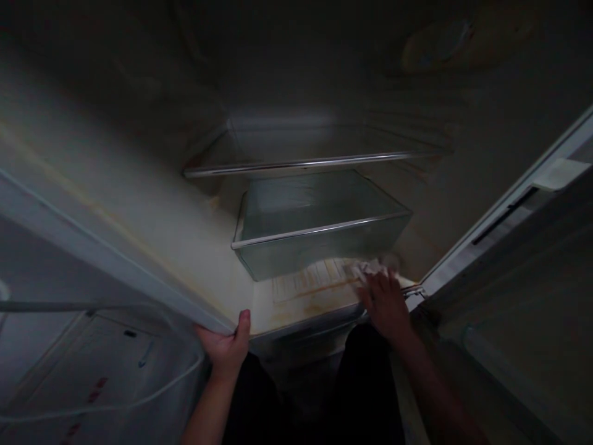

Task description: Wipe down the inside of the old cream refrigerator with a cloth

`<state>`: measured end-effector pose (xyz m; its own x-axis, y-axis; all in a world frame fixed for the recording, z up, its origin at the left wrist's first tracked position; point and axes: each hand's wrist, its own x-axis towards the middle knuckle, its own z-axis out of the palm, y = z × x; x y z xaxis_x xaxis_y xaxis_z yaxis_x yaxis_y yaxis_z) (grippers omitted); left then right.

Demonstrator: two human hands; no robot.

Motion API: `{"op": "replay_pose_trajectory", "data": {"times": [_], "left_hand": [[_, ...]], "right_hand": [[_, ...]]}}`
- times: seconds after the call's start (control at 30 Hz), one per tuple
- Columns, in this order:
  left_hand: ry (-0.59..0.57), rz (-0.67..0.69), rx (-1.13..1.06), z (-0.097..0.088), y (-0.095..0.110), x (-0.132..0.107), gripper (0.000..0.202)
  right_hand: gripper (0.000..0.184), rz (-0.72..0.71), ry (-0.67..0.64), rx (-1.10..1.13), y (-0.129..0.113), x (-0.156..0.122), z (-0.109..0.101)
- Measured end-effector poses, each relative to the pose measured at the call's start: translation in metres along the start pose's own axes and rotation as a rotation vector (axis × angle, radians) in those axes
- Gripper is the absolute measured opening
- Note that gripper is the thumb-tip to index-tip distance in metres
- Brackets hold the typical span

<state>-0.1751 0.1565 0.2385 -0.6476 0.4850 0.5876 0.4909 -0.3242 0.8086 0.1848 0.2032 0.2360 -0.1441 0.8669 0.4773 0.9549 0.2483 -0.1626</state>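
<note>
My left hand (225, 347) grips the left front edge of an open fridge (199, 266), thumb on the inner side and fingers around the outside. My right hand (384, 303) is closed on a crumpled pale cloth (368, 269) at the right end of the fridge floor (296, 304). Brown-yellow stains streak that floor, and the cloth rests by them. Just behind the cloth stands a clear drawer (319, 242). The right hand and cloth are slightly blurred.
A glass shelf (296, 162) with a shiny front trim spans the fridge above the drawer. The open door (523, 296) stands at the right. At lower left, a pale cable (139, 402) runs in front of a white box (106, 364) with red marks. The scene is dim.
</note>
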Motion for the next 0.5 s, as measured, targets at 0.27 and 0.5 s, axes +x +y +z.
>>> {"op": "replay_pose_trajectory", "data": {"times": [0.27,0.5], "left_hand": [[0.044,0.076,0.134,0.004,0.013,0.003,0.069],[0.034,0.042,0.126,0.007,0.001,0.002,0.068]], "right_hand": [[0.048,0.124,0.144,-0.081,0.017,-0.003,0.006],[0.032,-0.099,0.015,0.490,-0.066,-0.011,0.001]]}}
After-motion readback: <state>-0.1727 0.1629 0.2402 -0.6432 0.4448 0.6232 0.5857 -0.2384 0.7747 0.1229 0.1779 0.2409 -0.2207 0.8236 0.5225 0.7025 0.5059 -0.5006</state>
